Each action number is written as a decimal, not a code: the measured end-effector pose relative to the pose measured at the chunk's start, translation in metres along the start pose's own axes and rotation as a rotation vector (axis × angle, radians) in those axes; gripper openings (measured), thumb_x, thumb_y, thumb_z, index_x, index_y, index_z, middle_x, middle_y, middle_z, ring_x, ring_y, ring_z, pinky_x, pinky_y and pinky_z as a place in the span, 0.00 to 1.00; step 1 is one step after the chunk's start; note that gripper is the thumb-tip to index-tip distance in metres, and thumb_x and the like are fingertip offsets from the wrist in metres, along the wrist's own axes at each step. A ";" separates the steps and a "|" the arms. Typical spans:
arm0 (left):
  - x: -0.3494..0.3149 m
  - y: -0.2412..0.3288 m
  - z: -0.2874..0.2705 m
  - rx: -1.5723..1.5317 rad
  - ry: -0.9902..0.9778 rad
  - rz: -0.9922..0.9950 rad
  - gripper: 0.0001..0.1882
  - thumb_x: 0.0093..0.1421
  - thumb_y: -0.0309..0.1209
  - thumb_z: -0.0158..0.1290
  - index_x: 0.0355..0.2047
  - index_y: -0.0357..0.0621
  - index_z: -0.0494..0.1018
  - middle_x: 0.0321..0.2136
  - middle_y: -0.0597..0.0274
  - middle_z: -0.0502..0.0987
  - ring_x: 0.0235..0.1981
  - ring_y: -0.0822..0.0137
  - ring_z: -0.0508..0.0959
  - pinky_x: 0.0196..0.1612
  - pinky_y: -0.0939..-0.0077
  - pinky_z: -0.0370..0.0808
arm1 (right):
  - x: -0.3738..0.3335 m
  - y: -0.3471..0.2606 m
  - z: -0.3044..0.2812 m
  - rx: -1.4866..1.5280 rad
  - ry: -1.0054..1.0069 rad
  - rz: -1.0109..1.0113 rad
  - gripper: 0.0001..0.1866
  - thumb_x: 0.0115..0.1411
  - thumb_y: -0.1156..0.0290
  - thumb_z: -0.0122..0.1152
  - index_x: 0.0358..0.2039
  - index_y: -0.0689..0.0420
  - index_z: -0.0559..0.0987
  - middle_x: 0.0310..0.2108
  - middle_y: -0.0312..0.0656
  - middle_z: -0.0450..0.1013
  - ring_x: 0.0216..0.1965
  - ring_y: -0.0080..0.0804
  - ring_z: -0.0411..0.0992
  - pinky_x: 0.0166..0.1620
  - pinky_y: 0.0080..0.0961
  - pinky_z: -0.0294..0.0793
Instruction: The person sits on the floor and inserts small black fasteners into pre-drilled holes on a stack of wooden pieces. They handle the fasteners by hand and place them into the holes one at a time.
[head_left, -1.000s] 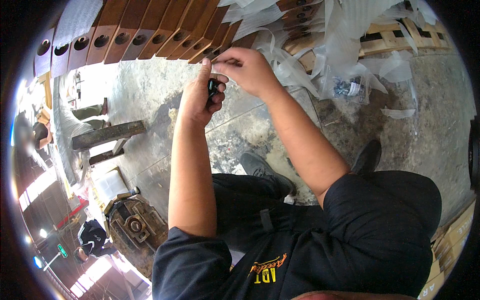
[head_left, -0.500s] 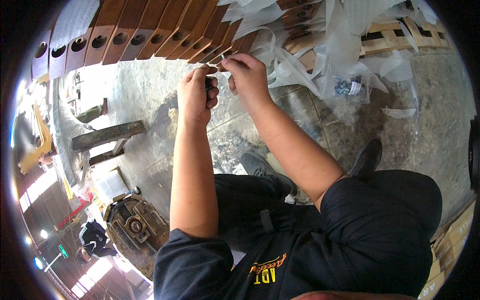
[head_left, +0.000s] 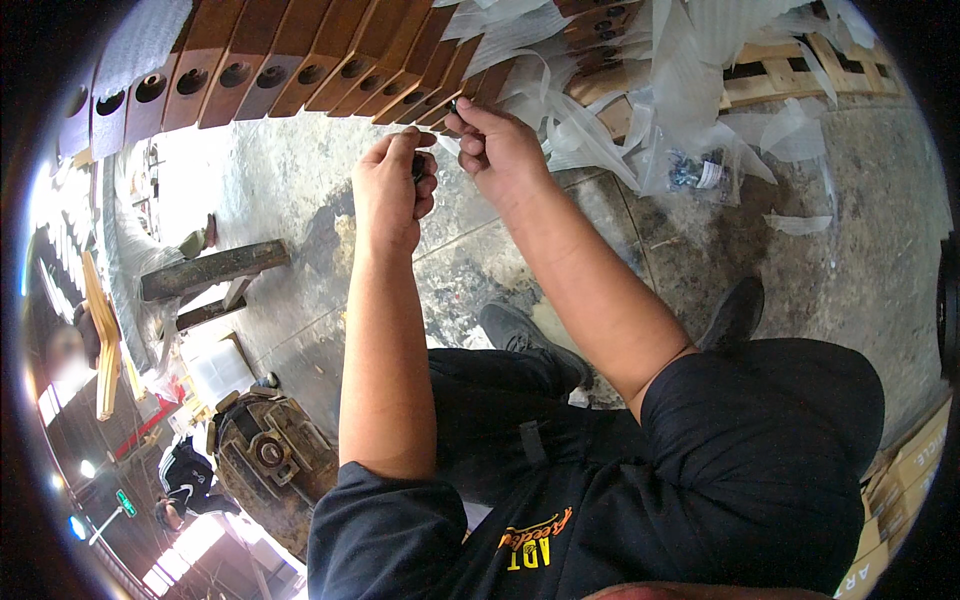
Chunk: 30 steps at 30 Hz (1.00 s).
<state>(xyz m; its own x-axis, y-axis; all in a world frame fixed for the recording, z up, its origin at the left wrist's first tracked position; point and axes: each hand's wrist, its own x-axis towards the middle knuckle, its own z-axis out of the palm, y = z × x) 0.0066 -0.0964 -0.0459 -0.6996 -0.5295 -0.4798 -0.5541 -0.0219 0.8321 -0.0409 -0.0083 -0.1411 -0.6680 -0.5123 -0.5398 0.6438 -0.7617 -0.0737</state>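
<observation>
A row of brown wooden blocks (head_left: 235, 75) with round holes in their end faces runs along the far side. Just below it, my left hand (head_left: 388, 195) is curled around several small dark pieces (head_left: 418, 168), partly hidden by the fingers; thumb and forefinger point toward the blocks. Beside it on the right, my right hand (head_left: 505, 150) pinches a small dark piece (head_left: 453, 106) between thumb and forefinger, close to the block ends. That piece is too small to name. The two hands are slightly apart.
White foam wrap (head_left: 590, 150) hangs at the far right, by a clear plastic bag (head_left: 695, 172) of small bluish parts on the concrete floor. A wooden pallet (head_left: 800, 80) lies behind. Left are a dark beam (head_left: 215, 270), a dirty machine (head_left: 268, 450) and another person (head_left: 185, 480).
My right hand has shifted slightly right and away from my left hand, its fingers more curled. My left hand has barely moved. Long yellowish pieces at the far left have changed position.
</observation>
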 end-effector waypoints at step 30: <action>0.001 -0.004 0.016 -0.001 0.046 -0.041 0.14 0.66 0.35 0.49 0.43 0.42 0.80 0.19 0.70 0.68 0.15 0.79 0.63 0.15 0.86 0.53 | -0.006 0.010 0.012 0.038 0.101 -0.078 0.03 0.61 0.70 0.63 0.34 0.54 0.78 0.27 0.32 0.75 0.21 0.18 0.62 0.25 0.19 0.59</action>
<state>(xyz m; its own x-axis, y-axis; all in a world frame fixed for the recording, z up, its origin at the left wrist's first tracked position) 0.0004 -0.0831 -0.0543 -0.6548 -0.5664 -0.5004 -0.5815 -0.0454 0.8123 -0.0346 -0.0180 -0.1280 -0.6735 -0.4094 -0.6155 0.5753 -0.8132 -0.0886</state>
